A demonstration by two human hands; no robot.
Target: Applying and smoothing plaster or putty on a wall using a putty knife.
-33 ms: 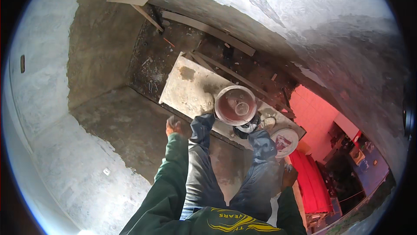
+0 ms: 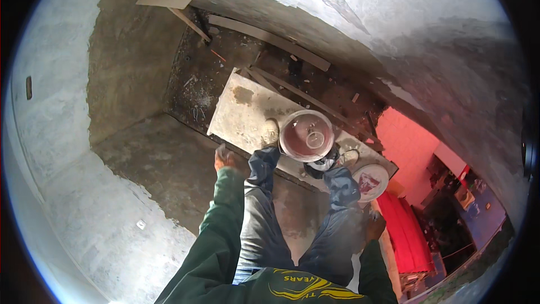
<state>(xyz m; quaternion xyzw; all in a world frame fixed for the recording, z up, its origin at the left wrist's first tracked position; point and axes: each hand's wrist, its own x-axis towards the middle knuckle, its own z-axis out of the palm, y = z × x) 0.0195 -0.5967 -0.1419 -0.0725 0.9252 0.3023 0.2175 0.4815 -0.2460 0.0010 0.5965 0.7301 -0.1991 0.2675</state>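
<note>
My left hand (image 2: 225, 159) is raised left of my knees, its fingers curled and a greyish shape at their tips that I cannot make out. My right hand (image 2: 375, 227) hangs low at my right side with its fingers curled; anything inside them is hidden. Between my feet, a round bucket (image 2: 288, 136) rests on a pale, stained board (image 2: 222, 114), and a small round shape shows inside it. To the right of the bucket sits a white round container (image 2: 384, 177) with a reddish, wedge-shaped thing in it. Neither hand touches the bucket or this container.
My shoes (image 2: 270, 131) are on the raised board. Beyond it lie long planks (image 2: 270, 39) and scattered debris on a dark floor (image 2: 225, 59). A wooden prop (image 2: 190, 24) leans at the far left. Partly plastered walls (image 2: 126, 68) surround me; a red cover (image 2: 402, 231) lies lower right.
The view has shifted slightly. My left hand has risen a little and its fingers have turned slightly. My right hand, the bucket and the white container look unmoved.
</note>
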